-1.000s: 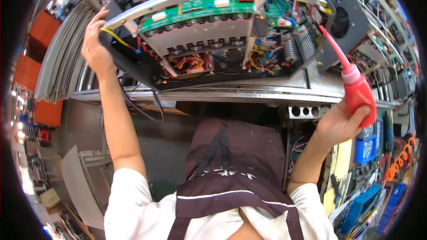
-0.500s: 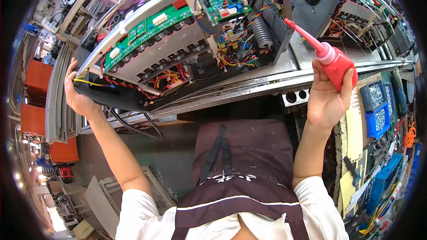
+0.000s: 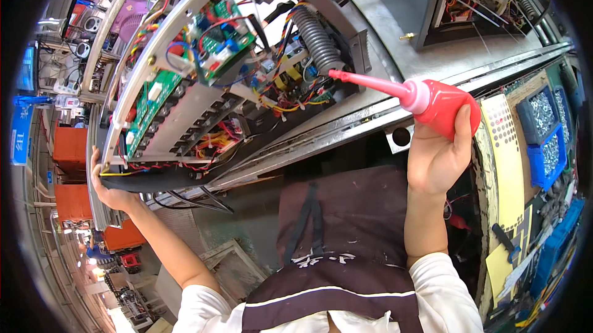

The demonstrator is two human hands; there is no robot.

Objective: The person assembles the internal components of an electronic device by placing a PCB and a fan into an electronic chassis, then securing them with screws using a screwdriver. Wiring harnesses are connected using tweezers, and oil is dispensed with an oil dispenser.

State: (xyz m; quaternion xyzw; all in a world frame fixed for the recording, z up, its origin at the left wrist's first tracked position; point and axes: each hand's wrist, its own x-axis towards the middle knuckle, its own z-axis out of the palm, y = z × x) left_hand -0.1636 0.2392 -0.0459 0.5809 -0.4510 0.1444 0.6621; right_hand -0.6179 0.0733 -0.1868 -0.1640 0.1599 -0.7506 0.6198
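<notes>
An uncovered machine chassis (image 3: 165, 41) with circuit boards, coloured wires and a grey coil (image 3: 316, 37) stands at an angle on the metal bench. My left hand (image 3: 112, 194) grips the chassis at its near left corner, the fingers around the outside edge. In my right hand (image 3: 435, 163) is a red squeeze bottle (image 3: 450, 109) with a pink collar and a long tapered nozzle. The bottle lies tilted, its nozzle pointing left. In the picture the tip appears close to the coil's lower end; whether they touch I cannot tell. A green circuit board (image 3: 150, 105) faces me inside the chassis.
Another open grey chassis (image 3: 411, 8) stands at the back right of the metal bench (image 3: 377, 110). Blue bins (image 3: 548, 157) of small metal parts sit on the right, beside a yellow perforated sheet (image 3: 503, 160). Orange crates (image 3: 73, 202) are at far left. Black cables (image 3: 201, 200) hang below the bench edge.
The chassis has turned, its left end coming nearer me with my left hand on it. My right hand has swung the bottle left and lower, from nozzle-up to nearly level.
</notes>
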